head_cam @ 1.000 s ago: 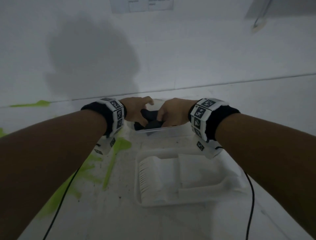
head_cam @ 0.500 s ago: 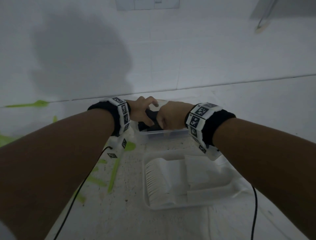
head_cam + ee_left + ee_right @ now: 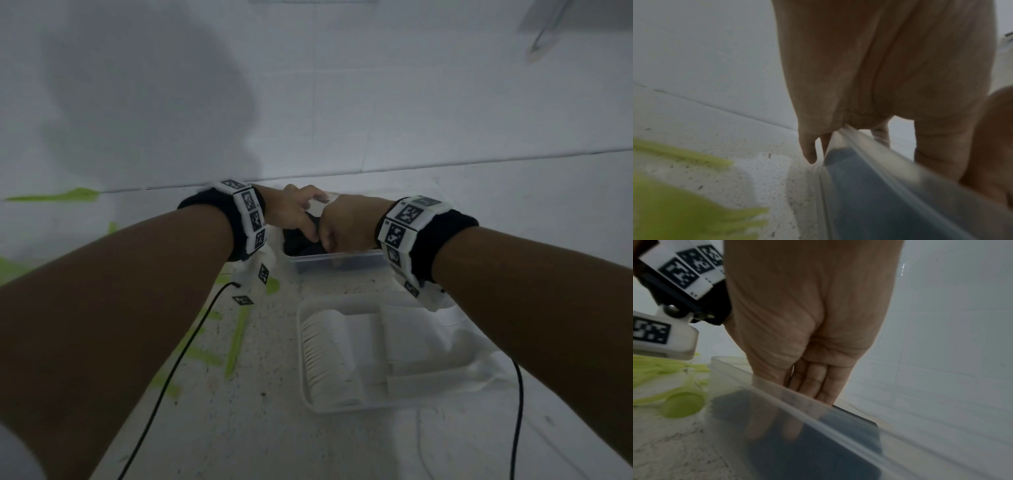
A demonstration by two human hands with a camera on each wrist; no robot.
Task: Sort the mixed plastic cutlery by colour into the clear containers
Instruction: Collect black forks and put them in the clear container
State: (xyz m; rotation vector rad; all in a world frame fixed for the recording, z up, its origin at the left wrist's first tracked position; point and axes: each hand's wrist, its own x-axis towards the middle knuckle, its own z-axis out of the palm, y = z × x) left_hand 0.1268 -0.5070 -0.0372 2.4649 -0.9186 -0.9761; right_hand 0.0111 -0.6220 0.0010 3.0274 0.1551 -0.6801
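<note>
**Both hands in the far container, on the black cutlery**

Our right fingers (image 3: 813, 382) lie straight and pressed together, reaching down past the clear rim into the far clear container (image 3: 337, 256), their tips resting on the stack of black cutlery (image 3: 838, 434) inside it. Our right hand (image 3: 346, 222) covers most of that stack in the head view. Our left fingers (image 3: 305, 198) are loosely bent and a little spread over the far rim; in the left wrist view one fingertip (image 3: 809, 154) hangs just outside the container's wall. We cannot tell whether our left hand (image 3: 291, 214) grips any piece.

The black pieces sit in this container, by the wall at the back of the speckled white table (image 3: 267, 428). Nearer to us stands a second clear container (image 3: 387, 406) with white cutlery (image 3: 329, 363) stacked inside. Green cutlery (image 3: 236, 339) lies loose on the table to the left, a green spoon (image 3: 682, 404) just beside the far container.
</note>
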